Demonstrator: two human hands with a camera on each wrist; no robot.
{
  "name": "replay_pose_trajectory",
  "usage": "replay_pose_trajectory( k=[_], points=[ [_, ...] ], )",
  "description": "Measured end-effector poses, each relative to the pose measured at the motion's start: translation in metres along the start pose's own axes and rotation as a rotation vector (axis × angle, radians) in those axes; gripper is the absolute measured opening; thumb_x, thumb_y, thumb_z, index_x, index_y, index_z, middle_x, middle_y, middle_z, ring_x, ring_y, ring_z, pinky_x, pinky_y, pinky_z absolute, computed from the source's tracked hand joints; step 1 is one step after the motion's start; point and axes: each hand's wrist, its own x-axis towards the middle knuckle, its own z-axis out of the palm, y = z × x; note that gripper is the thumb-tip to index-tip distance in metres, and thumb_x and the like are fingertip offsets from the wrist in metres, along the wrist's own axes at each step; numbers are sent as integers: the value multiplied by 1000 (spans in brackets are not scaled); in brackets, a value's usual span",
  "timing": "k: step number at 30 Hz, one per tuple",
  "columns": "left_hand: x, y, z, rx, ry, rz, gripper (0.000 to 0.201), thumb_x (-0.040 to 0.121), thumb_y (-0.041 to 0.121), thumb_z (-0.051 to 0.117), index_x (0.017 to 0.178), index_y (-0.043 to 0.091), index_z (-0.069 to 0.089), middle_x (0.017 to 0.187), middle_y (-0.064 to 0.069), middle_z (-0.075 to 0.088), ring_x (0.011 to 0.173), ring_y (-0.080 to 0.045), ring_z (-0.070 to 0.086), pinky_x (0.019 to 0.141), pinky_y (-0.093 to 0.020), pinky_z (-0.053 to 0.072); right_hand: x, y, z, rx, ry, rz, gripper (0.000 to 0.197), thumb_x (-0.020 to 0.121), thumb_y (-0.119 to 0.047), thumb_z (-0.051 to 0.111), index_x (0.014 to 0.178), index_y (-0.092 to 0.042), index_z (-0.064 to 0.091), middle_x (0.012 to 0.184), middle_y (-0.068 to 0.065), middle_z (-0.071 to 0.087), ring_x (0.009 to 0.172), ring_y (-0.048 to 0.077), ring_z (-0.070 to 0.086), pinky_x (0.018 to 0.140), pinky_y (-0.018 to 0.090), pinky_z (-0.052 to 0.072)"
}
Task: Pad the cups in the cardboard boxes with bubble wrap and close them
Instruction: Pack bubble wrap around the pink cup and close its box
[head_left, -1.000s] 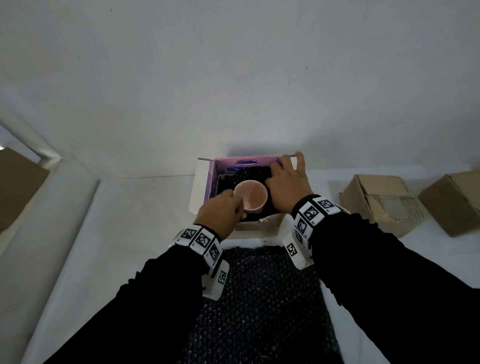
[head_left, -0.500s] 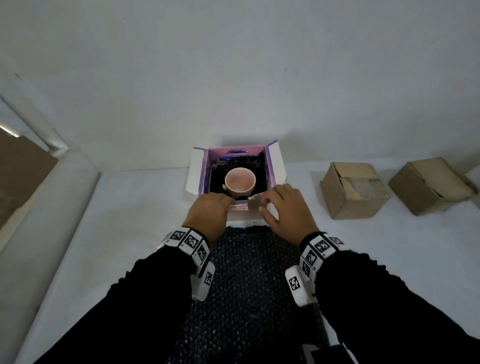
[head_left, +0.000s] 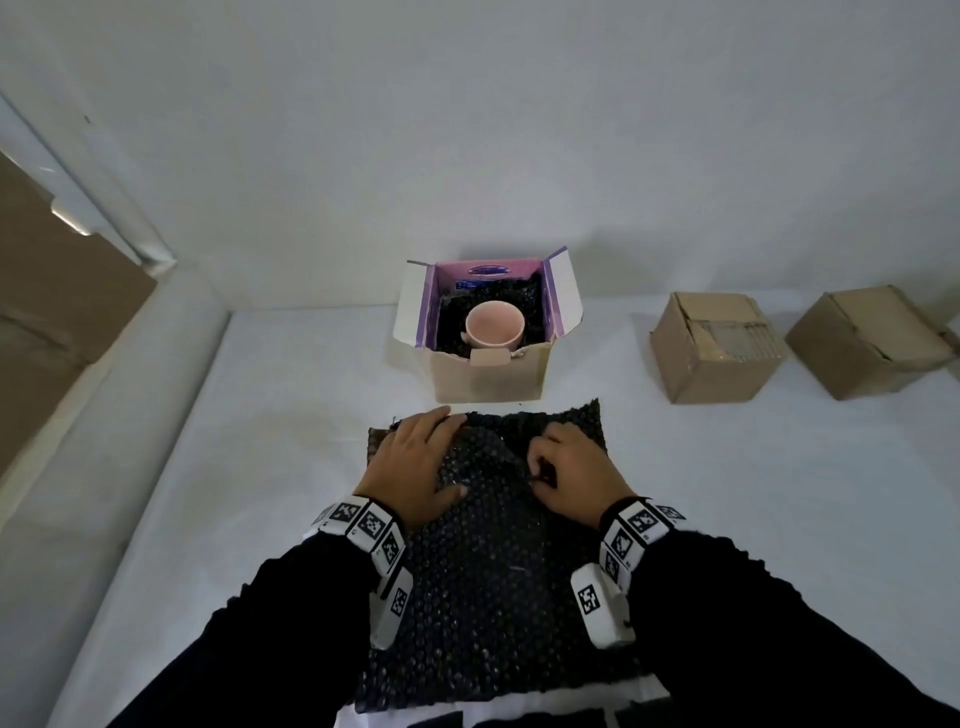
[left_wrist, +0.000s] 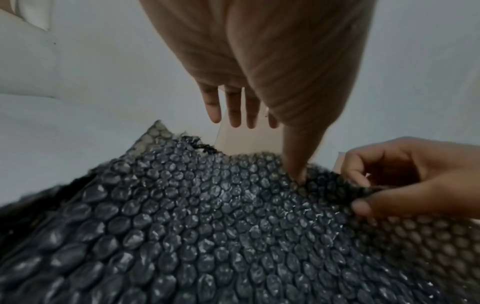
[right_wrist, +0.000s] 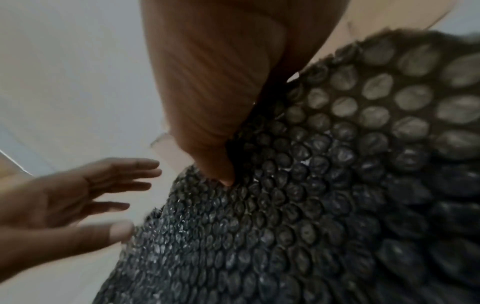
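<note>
A large sheet of dark, almost black bubble wrap (head_left: 488, 561) lies on the white table (head_left: 260, 441) in front of the person, its near edge cut off by the bottom of the head view between the black sleeves. The left hand (head_left: 415, 462) lies over the sheet's far left corner with fingers straight and spread; the left wrist view shows the fingertips (left_wrist: 235, 115) reaching past the torn far edge and the thumb pressing down into the bubbles, so this hand is flat and grips nothing. The right hand (head_left: 571, 473) has its fingers curled and pinches a raised fold of the wrap between thumb and fingers; the fold itself is mostly hidden under the hand in the head view, and the right wrist view is blurred, showing only the thumb (right_wrist: 218, 168) against the bubbles. Beyond the sheet, just apart from it, stands an open brown cardboard box with purple-lined flaps (head_left: 488, 369). Inside it a pale pink cup (head_left: 493, 325) sits upright on more dark bubble wrap; the cup's lower part is hidden by the box's front wall. To the right, well apart, stand two closed brown cardboard boxes (head_left: 717, 348), the farther one partly cut off by the frame edge.
</note>
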Motion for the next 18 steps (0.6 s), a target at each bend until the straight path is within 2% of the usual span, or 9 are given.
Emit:
replay_pose_trajectory(
  k=[2,4,6,9,11,13,15,16,18],
  points=[
    [4,0,-5,49,-41,-20,107,66,72,59,151,24,16,152,-1,29,140,-25,25,112,-49,28,2,-8,-14,185,20,-24,20,74,-17,62,77,-23,44,81,-4,49,73,13,45,66,33,41],
    [7,4,-12,91,-44,-64,109,63,75,61,150,22,20,145,-1,40,136,-25,31,112,-47,25,8,-16,-29,289,55,0,19,80,-11,57,81,-22,41,69,-2,50,59,14,46,60,35,39],
    [9,8,-15,138,-15,-97,84,74,68,60,142,25,38,128,0,52,123,-25,42,102,-43,30,15,-23,-41,310,109,-4,19,85,-5,50,90,-22,44,70,-5,53,59,13,49,62,34,40],
    [12,8,-19,104,92,-24,29,89,38,54,109,19,65,103,-3,60,101,-29,54,86,-40,36,22,-30,-60,311,124,-36,24,88,-5,42,102,-23,48,91,-2,63,80,19,58,76,37,45],
    [12,9,-27,-60,94,-8,25,84,25,44,98,14,62,91,-9,63,89,-33,58,79,-39,40,24,-34,-73,333,79,-40,20,87,-12,42,98,-26,51,89,0,64,80,21,58,78,41,48],
    [15,14,-39,-237,78,-42,23,84,17,40,101,14,54,85,-15,65,80,-35,59,71,-40,45,23,-37,-83,327,28,-52,13,86,-33,52,97,-26,53,88,-4,64,80,17,60,78,39,49],
    [17,18,-52,-260,109,-52,21,87,13,41,106,14,48,85,-17,66,79,-36,60,68,-43,46,23,-41,-94,253,-83,-56,47,74,-62,67,104,-29,52,94,-10,65,83,9,61,77,31,50],
    [19,19,-58,-225,133,-40,22,88,20,40,108,15,47,86,-16,66,80,-37,61,68,-43,47,24,-42,-100,212,-160,-31,63,63,-67,74,110,-31,51,100,-11,66,88,8,62,80,28,49],
    [20,21,-71,-91,158,-2,31,90,46,38,105,20,46,86,-8,66,81,-31,62,65,-38,46,30,-39,-107,26,-287,28,73,57,-55,85,117,-27,54,110,-5,67,99,13,62,86,30,49]
  ],
)
